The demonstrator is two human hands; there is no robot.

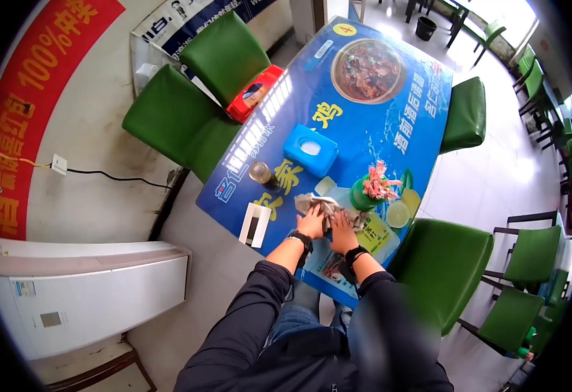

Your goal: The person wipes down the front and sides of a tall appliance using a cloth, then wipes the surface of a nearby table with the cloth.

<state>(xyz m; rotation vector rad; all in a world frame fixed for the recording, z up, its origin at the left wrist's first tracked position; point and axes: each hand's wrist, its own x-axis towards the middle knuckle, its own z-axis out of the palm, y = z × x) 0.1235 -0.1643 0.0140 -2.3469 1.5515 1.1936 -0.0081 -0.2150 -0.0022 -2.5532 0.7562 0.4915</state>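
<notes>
A crumpled beige-and-brown cloth (319, 201) lies bunched near the front end of the blue printed table (234, 209). My left hand (311, 222) grips its left part, fingers curled over the folds. Beside it, my right hand (343, 234) presses on the cloth's right part, its fingertips partly in the folds. Just beyond the right hand stands a green pot (363, 196) with pink artificial flowers (379, 183). Farther off is a blue tissue box (312, 149). To the left are a small lidded glass jar (263, 175) and a white holder with a dark strip (255, 225).
Green chairs flank the table, one close on my right (443, 268) and one at the left (168, 117). A red box (253, 95) sits at the left table edge. A white appliance (96, 294) stands at the left wall. More chairs (534, 255) line the right.
</notes>
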